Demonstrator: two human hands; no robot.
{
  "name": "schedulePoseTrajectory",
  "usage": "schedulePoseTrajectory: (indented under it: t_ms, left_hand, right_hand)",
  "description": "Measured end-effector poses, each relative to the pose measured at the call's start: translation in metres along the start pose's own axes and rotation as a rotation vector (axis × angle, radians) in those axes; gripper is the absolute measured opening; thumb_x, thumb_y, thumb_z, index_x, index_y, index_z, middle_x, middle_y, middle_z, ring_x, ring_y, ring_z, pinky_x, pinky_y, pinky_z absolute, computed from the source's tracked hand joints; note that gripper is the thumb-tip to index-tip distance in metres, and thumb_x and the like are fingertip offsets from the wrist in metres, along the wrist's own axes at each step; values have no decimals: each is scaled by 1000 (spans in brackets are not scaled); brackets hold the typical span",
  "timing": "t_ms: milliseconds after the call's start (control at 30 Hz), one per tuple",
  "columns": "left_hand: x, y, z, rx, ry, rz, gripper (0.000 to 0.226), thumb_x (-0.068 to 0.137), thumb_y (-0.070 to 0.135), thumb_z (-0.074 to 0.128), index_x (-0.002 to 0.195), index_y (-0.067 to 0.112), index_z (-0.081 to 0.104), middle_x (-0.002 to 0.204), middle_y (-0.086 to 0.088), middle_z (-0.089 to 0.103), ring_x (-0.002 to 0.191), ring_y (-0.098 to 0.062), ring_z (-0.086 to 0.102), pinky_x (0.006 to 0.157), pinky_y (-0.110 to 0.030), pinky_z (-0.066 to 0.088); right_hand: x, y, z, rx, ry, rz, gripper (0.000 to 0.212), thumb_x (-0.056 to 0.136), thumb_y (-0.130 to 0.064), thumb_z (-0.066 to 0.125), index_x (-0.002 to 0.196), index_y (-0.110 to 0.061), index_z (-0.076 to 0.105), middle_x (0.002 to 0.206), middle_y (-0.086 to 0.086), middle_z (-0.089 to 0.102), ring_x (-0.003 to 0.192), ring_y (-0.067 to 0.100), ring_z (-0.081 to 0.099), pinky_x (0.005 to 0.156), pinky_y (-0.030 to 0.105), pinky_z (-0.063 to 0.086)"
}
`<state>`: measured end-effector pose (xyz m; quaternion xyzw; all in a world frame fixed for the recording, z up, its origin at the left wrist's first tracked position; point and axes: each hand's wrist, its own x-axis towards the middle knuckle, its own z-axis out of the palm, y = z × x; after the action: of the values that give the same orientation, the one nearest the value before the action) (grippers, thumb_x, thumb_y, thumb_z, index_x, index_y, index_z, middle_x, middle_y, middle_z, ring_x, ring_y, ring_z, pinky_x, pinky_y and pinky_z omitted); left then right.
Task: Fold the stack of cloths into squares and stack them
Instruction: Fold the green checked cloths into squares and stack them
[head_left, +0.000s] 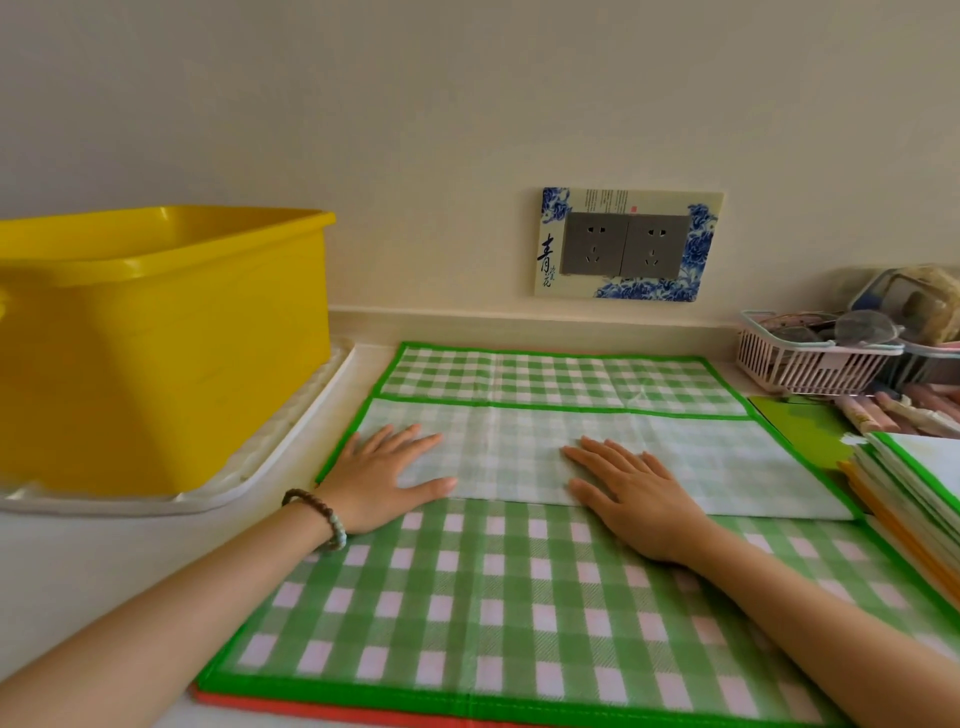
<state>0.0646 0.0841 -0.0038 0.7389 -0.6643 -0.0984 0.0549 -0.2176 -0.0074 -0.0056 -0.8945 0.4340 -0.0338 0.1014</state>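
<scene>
A green-and-white checked cloth (498, 608) with a green border lies spread on the counter. Part of it is folded over, and that flap shows its pale underside (727, 462) across the middle. My left hand (384, 475) lies flat, fingers spread, on the flap's left end. My right hand (631, 493) presses flat on the flap near its middle. Under the cloth's near edge an orange-red cloth edge (311, 709) peeks out. At the right edge sits a stack of cloths (914, 488) with green and orange borders.
A yellow plastic tub (156, 338) stands on a white tray (291, 441) at the left. A pink basket (810, 358) of small items sits at the back right. A double wall socket (626, 244) is on the wall behind.
</scene>
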Motion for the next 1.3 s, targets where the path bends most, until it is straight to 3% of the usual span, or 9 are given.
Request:
schedulePoseTrajectory:
  t_ms: [167,333,500,667,867,1000,1067,1233,1300]
  left_hand:
    - [-3,14,-14,-62,-47,29,96,66,89,19,148,39,13,158,11,4,146,-15,1,118,-45,2]
    - [-7,43,-16,-106,6,269,55,83,61,53,134,41,46,143,16,35,131,-4,33,108,-25,28]
    - [-8,52,-24,55,76,352,37,92,47,51,125,31,58,129,13,55,114,-4,52,97,-22,42]
    - [-12,52,-24,137,90,355,35,95,35,48,127,25,59,124,8,62,110,-7,58,95,-25,45]
    - [-18,53,-31,4,118,259,30,98,29,47,123,25,61,125,8,62,109,-7,59,93,-21,44]
    - [-21,54,-41,-113,142,237,27,95,30,52,117,23,65,119,11,64,80,7,57,80,-11,43]
    - [-23,55,-50,-197,101,233,24,93,29,56,112,21,68,114,9,67,91,3,60,87,-15,45]
    - [-36,62,-85,-268,-142,232,10,85,38,64,87,30,71,64,25,65,60,12,56,80,-18,48]
    - [-40,70,-100,-229,-196,206,18,83,42,64,90,27,71,54,28,60,53,13,52,72,-16,43]
  right_hand:
    - [0,0,-3,14,-3,6,55,96,-57,19,148,-41,8,157,-15,5,145,8,0,119,37,-2]
    - [1,0,-7,86,-1,0,54,95,-57,27,146,-40,19,157,-14,13,145,10,8,119,39,2]
    - [-7,3,-20,237,-25,-44,47,95,-50,37,139,-35,39,152,-11,29,140,9,26,117,33,18]
    - [-26,8,-26,200,-67,-82,51,90,-54,44,139,-39,39,149,-19,30,138,4,28,114,27,21]
    - [-42,19,-36,116,-29,-24,44,93,-45,48,136,-39,42,143,-18,41,131,8,41,109,25,32]
    - [-49,31,-50,84,10,42,34,97,-33,45,130,-31,53,131,-7,57,115,15,55,97,27,43]
    - [-52,34,-61,91,-14,26,31,97,-32,46,124,-27,60,121,-9,63,101,9,60,88,21,45]
    - [-63,33,-99,123,-227,-22,16,93,-40,50,88,-46,64,82,-34,63,77,-15,58,81,17,42]
    - [-67,30,-115,142,-338,-7,13,91,-45,52,89,-45,65,82,-36,63,76,-19,57,82,14,40]
